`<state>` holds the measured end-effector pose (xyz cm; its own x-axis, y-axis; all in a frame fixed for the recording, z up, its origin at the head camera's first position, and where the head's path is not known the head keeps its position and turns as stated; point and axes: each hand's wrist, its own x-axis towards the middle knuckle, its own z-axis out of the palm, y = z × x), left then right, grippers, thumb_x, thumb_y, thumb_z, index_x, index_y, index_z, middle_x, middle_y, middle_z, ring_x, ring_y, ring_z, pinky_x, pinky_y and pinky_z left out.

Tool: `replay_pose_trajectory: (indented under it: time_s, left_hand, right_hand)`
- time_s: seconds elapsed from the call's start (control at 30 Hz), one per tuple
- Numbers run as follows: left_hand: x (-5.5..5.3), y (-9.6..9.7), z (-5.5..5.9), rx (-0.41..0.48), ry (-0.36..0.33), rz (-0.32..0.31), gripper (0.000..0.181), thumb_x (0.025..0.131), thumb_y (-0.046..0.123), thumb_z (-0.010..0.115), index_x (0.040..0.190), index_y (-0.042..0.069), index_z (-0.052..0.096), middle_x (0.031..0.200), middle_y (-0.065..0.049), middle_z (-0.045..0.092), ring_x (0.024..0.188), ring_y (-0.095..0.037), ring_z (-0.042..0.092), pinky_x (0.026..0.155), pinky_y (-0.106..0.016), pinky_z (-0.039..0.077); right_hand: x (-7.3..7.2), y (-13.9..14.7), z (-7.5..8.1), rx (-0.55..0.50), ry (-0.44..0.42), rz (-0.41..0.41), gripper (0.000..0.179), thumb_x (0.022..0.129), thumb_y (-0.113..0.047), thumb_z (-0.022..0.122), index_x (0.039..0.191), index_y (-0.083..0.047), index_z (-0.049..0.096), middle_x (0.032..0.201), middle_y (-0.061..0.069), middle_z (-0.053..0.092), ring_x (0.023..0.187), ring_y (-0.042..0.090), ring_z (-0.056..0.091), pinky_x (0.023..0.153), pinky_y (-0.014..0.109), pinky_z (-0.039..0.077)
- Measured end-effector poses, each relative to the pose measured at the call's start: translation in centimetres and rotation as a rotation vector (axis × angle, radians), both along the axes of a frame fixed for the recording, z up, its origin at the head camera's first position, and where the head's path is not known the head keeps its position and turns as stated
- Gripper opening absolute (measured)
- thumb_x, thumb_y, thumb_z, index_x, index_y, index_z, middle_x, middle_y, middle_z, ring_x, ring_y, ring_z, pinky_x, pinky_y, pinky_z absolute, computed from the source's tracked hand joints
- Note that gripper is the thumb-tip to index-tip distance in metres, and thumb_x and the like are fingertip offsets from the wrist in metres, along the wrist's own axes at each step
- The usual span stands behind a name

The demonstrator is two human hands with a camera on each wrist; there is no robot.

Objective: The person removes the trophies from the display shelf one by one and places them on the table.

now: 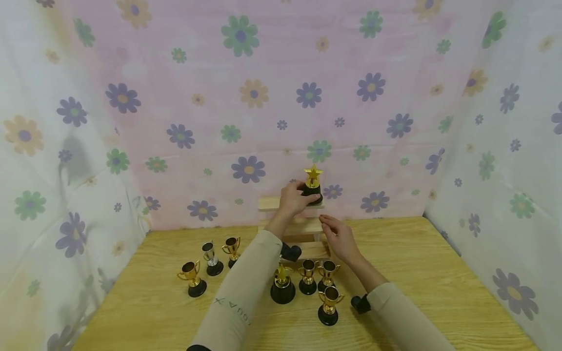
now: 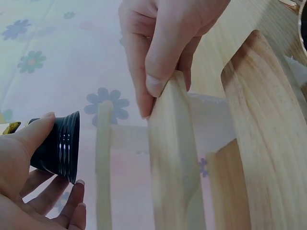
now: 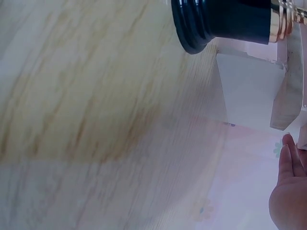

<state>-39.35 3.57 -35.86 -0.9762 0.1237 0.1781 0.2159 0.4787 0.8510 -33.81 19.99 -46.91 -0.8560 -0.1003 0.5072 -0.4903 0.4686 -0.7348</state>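
A gold star trophy [image 1: 313, 175] is in my left hand [image 1: 295, 199], gripped round its black base [image 2: 57, 143]. It stands upright at the right end of the top step of a wooden three-step stand [image 1: 269, 204]; in the left wrist view a small gap shows between base and top board [image 2: 103, 167]. My right hand [image 1: 340, 239] pinches the right end of the middle step [image 2: 172, 153], thumb on one face and fingers on the other. In the right wrist view only part of the right hand [image 3: 290, 191] shows, beside the stand's white side [image 3: 252, 88].
In front of the stand are another star trophy [image 1: 283, 291] and three gold cup trophies, the nearest [image 1: 329, 312] toward me. To the left, partly beside my sleeve, stand two gold cups [image 1: 191, 275] and a silver cup [image 1: 210, 258]. A flowered cloth [image 1: 281, 97] hangs behind the table [image 1: 395, 273].
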Motion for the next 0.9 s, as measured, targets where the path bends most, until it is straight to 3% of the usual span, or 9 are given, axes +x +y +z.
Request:
replay_pose_trajectory:
  time_s: [0.37,0.9]
  left_hand:
    - [1.3,-1.6,1.5,-0.047,0.052,-0.023,0.056,0.09,0.033,0.081,0.135,0.005,0.063,0.133,-0.012,0.065,0.123,-0.032,0.06,0.101,-0.046,0.051]
    - [2.9,-3.8,2.3,-0.052,0.055,-0.044,0.065,0.09,0.035,0.081,0.143,0.005,0.058,0.134,-0.013,0.065,0.12,-0.033,0.062,0.098,-0.046,0.053]
  right_hand:
    - [-0.1,0.0,-0.1,0.018,-0.004,-0.006,0.034,0.107,-0.008,0.052,0.136,0.009,0.06,0.144,0.027,0.055,0.129,0.041,0.057,0.101,0.056,0.049]
    - [0.0,-0.1,0.1,0.019,-0.028,-0.013,0.034,0.107,-0.008,0.053,0.137,0.006,0.061,0.145,0.023,0.056,0.129,0.04,0.058,0.101,0.055,0.049]
